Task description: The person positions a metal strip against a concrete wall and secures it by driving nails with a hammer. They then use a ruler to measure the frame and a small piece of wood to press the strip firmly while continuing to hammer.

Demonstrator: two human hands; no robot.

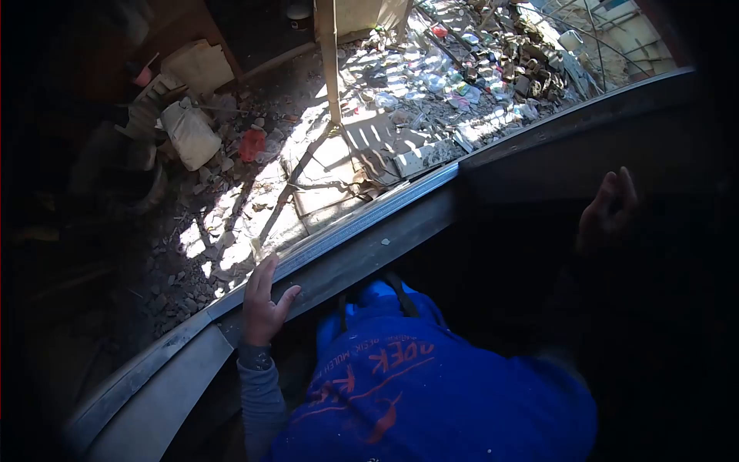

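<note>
My left hand [265, 303] is at the grey ledge [369, 248], its fingers stretched toward the outer edge and its thumb apart. No object shows in it. To the right, in deep shade, my right hand [610, 209] is raised near the dark part of the ledge [570, 154]. Its thumb and a finger point up with a gap between them, and nothing is visible in its grasp. A ridged metal strip [362, 223] runs along the ledge's outer edge between the hands. My blue printed shirt [431, 385] is close behind the ledge.
Beyond the ledge lies ground strewn with rubble and plastic litter [462, 88]. An upright post [329, 61] stands there, with a whitish sack [189, 135] and a red bag [252, 144] to its left. A pale panel [158, 396] slopes off at lower left.
</note>
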